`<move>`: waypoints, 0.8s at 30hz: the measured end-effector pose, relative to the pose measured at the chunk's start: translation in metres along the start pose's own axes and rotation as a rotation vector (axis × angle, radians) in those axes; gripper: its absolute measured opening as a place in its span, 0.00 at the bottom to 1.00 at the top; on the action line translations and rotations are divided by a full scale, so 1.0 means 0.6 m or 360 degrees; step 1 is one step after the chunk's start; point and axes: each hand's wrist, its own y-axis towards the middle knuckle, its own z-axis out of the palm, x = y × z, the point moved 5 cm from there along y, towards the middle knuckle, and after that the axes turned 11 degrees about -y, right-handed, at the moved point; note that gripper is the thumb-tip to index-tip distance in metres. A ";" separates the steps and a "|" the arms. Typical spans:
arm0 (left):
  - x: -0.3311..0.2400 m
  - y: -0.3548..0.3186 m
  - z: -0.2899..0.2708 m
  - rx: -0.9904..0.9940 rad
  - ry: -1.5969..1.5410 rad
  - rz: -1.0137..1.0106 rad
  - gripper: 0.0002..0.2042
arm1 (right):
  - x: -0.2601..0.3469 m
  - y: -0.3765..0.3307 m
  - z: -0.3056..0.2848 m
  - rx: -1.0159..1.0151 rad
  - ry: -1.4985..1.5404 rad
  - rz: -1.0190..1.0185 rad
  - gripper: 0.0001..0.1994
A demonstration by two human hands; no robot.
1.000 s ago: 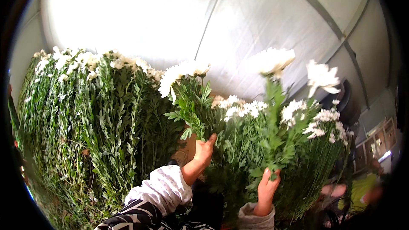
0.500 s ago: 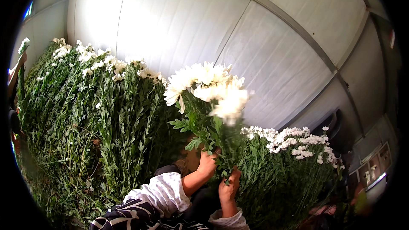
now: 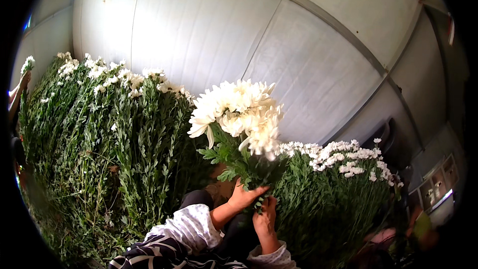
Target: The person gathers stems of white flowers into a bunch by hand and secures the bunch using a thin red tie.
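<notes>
Before two banks, two hands, one bunch

Bouquet blooms: soft, matt white petals, densely layered, at 12 o'clock from the hands.
Bouquet stems: leafy green, matt, slightly rough-looking.
Left hand: bare skin, gripping the stems.
Right hand: bare skin, at 5 o'clock from the left.
Sleeve: white dotted cloth, soft, creased.
Wall panels: smooth, pale, faint sheen, dark seams.
Stacked flowers: matt green foliage, at 9 o'clock.
</notes>
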 end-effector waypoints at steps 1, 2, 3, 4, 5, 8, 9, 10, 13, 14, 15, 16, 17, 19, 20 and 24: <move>-0.001 0.002 -0.003 -0.0060 0.0076 0.0117 0.10 | 0.008 0.002 -0.008 -0.0113 -0.0107 -0.0141 0.22; -0.003 0.001 -0.005 -0.0091 0.0055 0.0084 0.10 | 0.013 0.009 -0.019 -0.0224 -0.0213 -0.0282 0.23; -0.006 0.003 -0.004 -0.0121 0.0030 0.0048 0.11 | 0.019 0.012 -0.027 -0.0334 -0.0323 -0.0420 0.24; -0.007 0.003 -0.006 -0.0153 0.0006 0.0010 0.11 | 0.024 0.013 -0.031 -0.0419 -0.0278 -0.0437 0.26; -0.005 0.008 -0.008 -0.0078 -0.0109 0.0118 0.10 | 0.028 0.013 -0.034 -0.0503 -0.0232 -0.0452 0.27; 0.002 0.008 0.005 -0.0161 -0.0172 0.0008 0.10 | -0.019 0.015 0.015 -0.0284 0.0024 -0.0157 0.31; 0.006 0.009 0.002 -0.0165 -0.0132 0.0032 0.11 | -0.020 0.017 0.019 -0.0274 0.0072 -0.0087 0.31; 0.006 0.011 0.000 -0.0170 -0.0089 0.0059 0.12 | -0.020 0.018 0.020 -0.0266 0.0119 -0.0013 0.32; -0.022 0.024 -0.004 -0.0313 -0.0291 -0.0248 0.14 | 0.011 0.035 -0.023 -0.0105 -0.0115 -0.0151 0.32; -0.035 0.022 0.007 -0.0397 -0.0563 -0.0474 0.15 | 0.018 0.035 -0.046 -0.0063 -0.0208 -0.0171 0.32; -0.031 0.027 0.001 -0.0297 -0.0511 -0.0363 0.16 | 0.023 0.037 -0.054 -0.0075 -0.0169 -0.0193 0.34; -0.034 0.027 -0.017 -0.0214 -0.0434 -0.0234 0.16 | 0.036 0.041 -0.052 -0.0089 -0.0092 -0.0236 0.35; -0.015 0.026 -0.045 -0.0243 -0.0355 -0.0335 0.17 | 0.042 0.045 -0.043 -0.0087 -0.0110 -0.0242 0.36; -0.009 0.039 -0.048 -0.0355 -0.0306 -0.0165 0.18 | 0.040 0.044 -0.032 0.0031 -0.0080 -0.0242 0.35; 0.009 0.040 -0.063 -0.0543 -0.0372 -0.0292 0.18 | 0.035 0.044 -0.027 0.0085 -0.0061 -0.0253 0.35; 0.040 0.082 -0.122 -0.0811 -0.0215 -0.0132 0.16 | -0.010 0.040 -0.008 0.0176 0.0142 -0.0431 0.34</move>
